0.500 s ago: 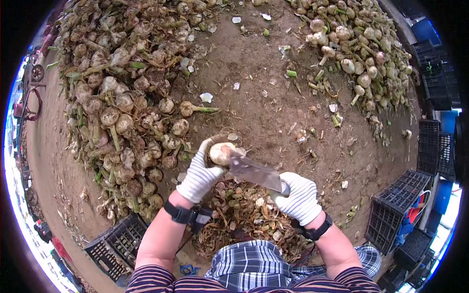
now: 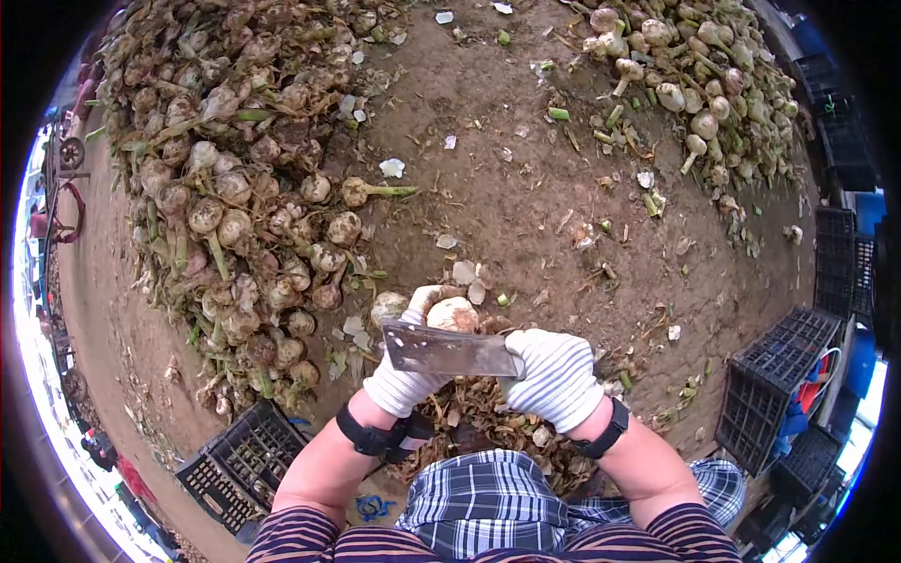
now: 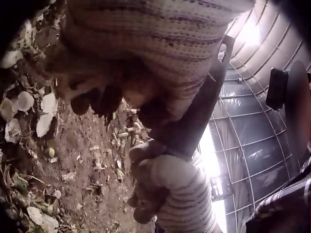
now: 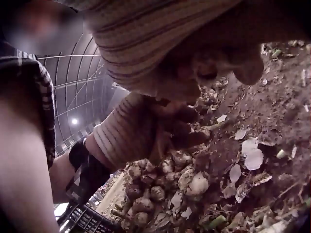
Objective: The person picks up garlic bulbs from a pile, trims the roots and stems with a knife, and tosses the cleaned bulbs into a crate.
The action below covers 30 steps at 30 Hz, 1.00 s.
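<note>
My left hand (image 2: 402, 383), in a striped white glove with soiled fingers, holds a pale garlic bulb (image 2: 453, 315). The right hand (image 2: 556, 377), gloved the same way, grips a cleaver (image 2: 446, 353) by its handle. Its broad, stained blade points left, crossing over the left palm just below the bulb in the head view. Seen from the left wrist, the blade (image 3: 206, 104) slants up from the right fist (image 3: 177, 182) past the left glove (image 3: 160, 43). Another whitish bulb (image 2: 389, 308) lies on the soil beside the left fingers.
A big heap of soiled bulbs (image 2: 235, 225) spreads along the left, a second heap (image 2: 704, 103) at upper right. Dry peelings (image 2: 483, 413) lie under the hands. Black crates stand at lower left (image 2: 251, 450) and right (image 2: 774, 366). White skin flakes (image 2: 392, 168) dot the soil.
Both hands have drawn down toward the body and closer together. The blade has swung from slanting against the bulb's right side to lying nearly level below it, further left.
</note>
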### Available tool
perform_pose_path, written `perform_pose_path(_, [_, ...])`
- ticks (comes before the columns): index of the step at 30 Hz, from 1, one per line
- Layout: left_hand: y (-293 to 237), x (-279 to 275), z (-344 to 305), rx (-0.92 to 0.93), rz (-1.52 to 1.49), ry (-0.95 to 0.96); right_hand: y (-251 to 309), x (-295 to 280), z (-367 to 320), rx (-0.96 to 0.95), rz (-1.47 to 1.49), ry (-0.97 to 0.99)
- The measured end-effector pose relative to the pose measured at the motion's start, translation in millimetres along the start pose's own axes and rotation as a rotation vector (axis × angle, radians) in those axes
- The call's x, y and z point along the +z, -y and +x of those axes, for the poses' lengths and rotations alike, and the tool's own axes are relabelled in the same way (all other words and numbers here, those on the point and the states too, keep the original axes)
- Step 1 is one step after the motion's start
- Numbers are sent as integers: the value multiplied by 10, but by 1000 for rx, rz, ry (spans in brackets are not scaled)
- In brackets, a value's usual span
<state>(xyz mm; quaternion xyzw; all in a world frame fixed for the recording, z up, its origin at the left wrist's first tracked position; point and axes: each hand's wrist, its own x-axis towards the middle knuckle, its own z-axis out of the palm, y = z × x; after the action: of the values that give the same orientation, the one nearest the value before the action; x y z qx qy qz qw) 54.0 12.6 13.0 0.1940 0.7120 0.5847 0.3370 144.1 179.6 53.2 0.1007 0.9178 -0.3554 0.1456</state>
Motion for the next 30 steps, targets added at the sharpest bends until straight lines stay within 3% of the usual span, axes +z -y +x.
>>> perform_pose_path(2, [-66, -23, 26, -62, 72, -20, 6, 10, 11, 13, 5, -6])
perform_pose_path(4, [-65, -77, 6, 120, 271, 55, -17, 36, 8, 24, -18, 12])
perform_pose_path(5, [-2, -83, -16, 119, 270, 57, -13, 36, 5, 26, -17, 13])
perform_pose_path(7, [108, -71, -36, -155, -219, 59, 22, 23, 18, 28, -46, 64])
perform_pose_path(10, [-26, 40, -46, -271, -319, -36, 114, 3, 44, 22, -41, 58])
perform_pose_path(11, [-100, 67, -41, 34, 76, -62, 130, -1, 46, 3, -48, 48])
perform_pose_path(14, [339, 132, -131, 141, 336, -34, 26, 155, 50, -16, -5, 4])
perform_pose_path(15, [463, 148, -133, 300, 762, 60, -63, 188, 35, -44, -30, 29])
perform_pose_path(16, [303, 172, -139, 301, 763, 59, -157, 216, 33, -46, -30, 28])
perform_pose_path(18, [-170, 200, -201, -13, 217, -335, -384, 254, 32, 355, -205, 144])
perform_pose_path(19, [-454, 134, -221, 210, 351, -332, -597, 266, -48, 428, -208, 135])
perform_pose_path(20, [-409, 100, -225, 358, 286, -340, -779, 236, -113, 489, -223, 127])
perform_pose_path(22, [-224, -37, 38, 390, 375, -463, -808, 203, -120, 593, -213, -8])
perform_pose_path(23, [-237, -232, 70, 237, 711, -383, -828, 219, -111, 575, -237, -74])
perform_pose_path(24, [-255, -286, 129, 88, 573, -381, -804, 215, -80, 577, -239, -91])
perform_pose_path(26, [-69, -315, 193, -189, -432, -414, -625, 304, -67, 427, 476, -328])
perform_pose_path(27, [-41, -294, 220, -287, -475, -486, -446, 307, -55, 472, 714, -299])
perform_pose_path(28, [-137, -246, 187, -324, -855, -381, -254, 324, -35, 510, 951, -265])
perform_pose_path(30, [51, -139, 178, -383, -1054, -337, -103, 575, 25, 326, 898, -382])
